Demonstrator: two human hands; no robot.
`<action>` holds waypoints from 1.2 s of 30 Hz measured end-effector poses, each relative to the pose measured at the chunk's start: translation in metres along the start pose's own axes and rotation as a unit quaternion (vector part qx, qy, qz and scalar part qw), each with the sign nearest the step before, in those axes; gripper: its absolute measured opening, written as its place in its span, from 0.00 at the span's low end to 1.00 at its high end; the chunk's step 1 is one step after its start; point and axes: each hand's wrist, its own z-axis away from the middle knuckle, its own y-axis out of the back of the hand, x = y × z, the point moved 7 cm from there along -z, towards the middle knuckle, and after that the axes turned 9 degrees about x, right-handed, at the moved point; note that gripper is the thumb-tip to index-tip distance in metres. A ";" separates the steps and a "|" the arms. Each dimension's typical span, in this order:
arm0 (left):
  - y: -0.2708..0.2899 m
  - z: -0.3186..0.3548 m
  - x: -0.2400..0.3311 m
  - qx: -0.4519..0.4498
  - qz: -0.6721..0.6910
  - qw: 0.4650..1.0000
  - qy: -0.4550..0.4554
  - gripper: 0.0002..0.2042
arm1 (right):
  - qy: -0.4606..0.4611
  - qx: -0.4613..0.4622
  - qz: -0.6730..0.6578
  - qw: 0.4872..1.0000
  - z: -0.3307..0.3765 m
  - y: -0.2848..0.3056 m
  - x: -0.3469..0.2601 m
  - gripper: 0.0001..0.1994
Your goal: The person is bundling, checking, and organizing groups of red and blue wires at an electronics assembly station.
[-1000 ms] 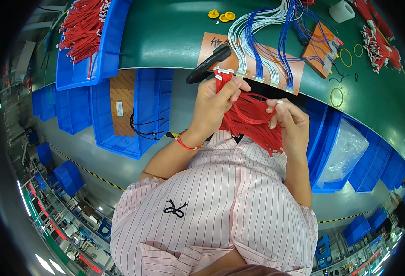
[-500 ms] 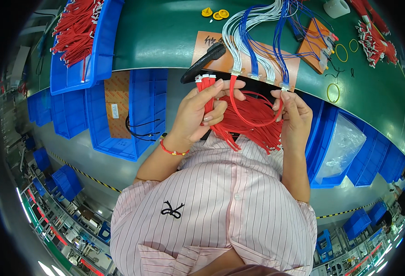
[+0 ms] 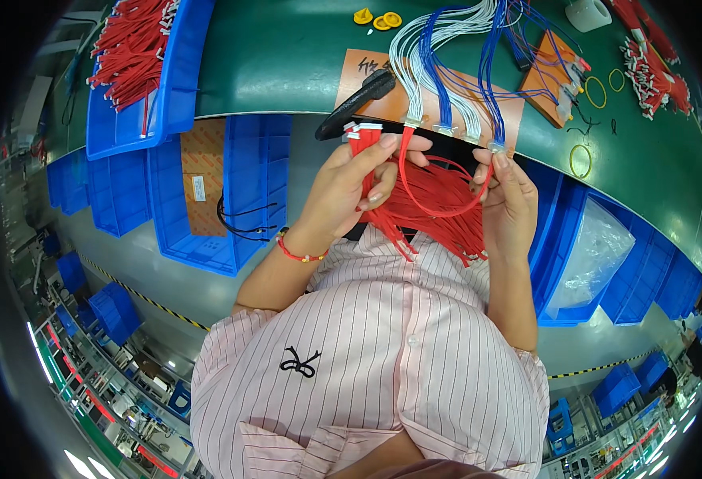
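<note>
My left hand (image 3: 351,188) is closed round a small bundle of red cables (image 3: 363,142), whose white connectors stick up above the fingers. A single red cable (image 3: 437,213) hangs in a loop between my hands. Its left end meets a connector with white wires (image 3: 411,121) at the table edge, beside my left fingertips. With thumb and fingers, my right hand (image 3: 512,195) pinches the loop's other end just below a connector with blue wires (image 3: 496,147). More red cables (image 3: 450,227) lie below, between my hands and against my striped shirt.
A black-handled tool (image 3: 359,104) lies at the table edge, over an orange board (image 3: 351,80). Blue bins (image 3: 183,120) stand at left, the upper one full of red cables (image 3: 131,56). An orange block (image 3: 538,96), yellow rings (image 3: 581,161) and a white roll (image 3: 589,14) are at right.
The bundle in my left hand has tilted slightly, its connectors now a little higher and further right. My right hand has shifted slightly and still pinches the looped cable's end.
</note>
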 end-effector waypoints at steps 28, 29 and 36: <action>-0.031 0.050 -0.039 -0.177 0.182 0.945 0.205 0.21 | -0.024 -0.188 0.095 0.977 0.008 -0.031 0.027 0.05; -0.029 0.053 -0.039 -0.186 0.186 0.936 0.234 0.21 | -0.010 -0.180 0.112 0.977 0.011 -0.030 0.020 0.05; -0.014 0.028 -0.014 -0.007 0.048 0.999 0.002 0.18 | 0.117 -0.173 0.196 0.958 0.034 -0.042 -0.006 0.04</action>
